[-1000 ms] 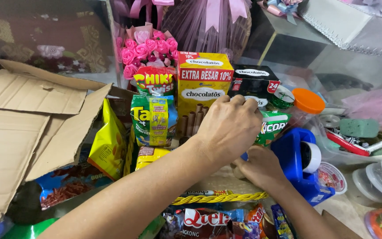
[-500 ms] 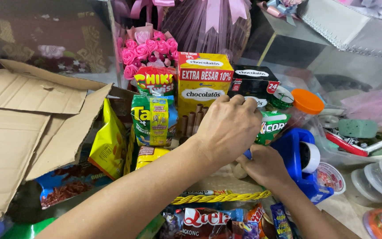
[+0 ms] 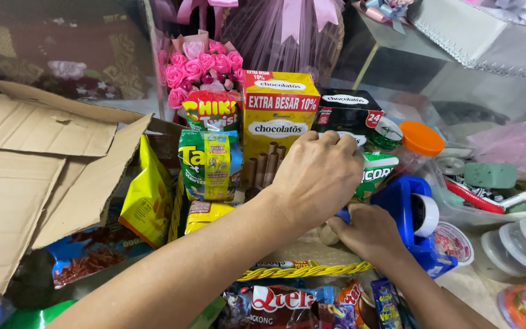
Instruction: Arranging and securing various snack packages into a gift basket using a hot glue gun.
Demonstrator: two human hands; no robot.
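A cluttered work surface is holding a woven basket (image 3: 312,269) of snack packs. The left hand (image 3: 318,173) is curling closed over the green packet (image 3: 375,172), seating it upright. The right hand (image 3: 369,231) is gripping the blue tape dispenser (image 3: 406,207); taping calls for a steady packet.

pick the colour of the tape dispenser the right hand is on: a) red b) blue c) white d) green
b, the right hand rests against a blue tape dispenser with a white roll of tape in it, just right of the left hand.
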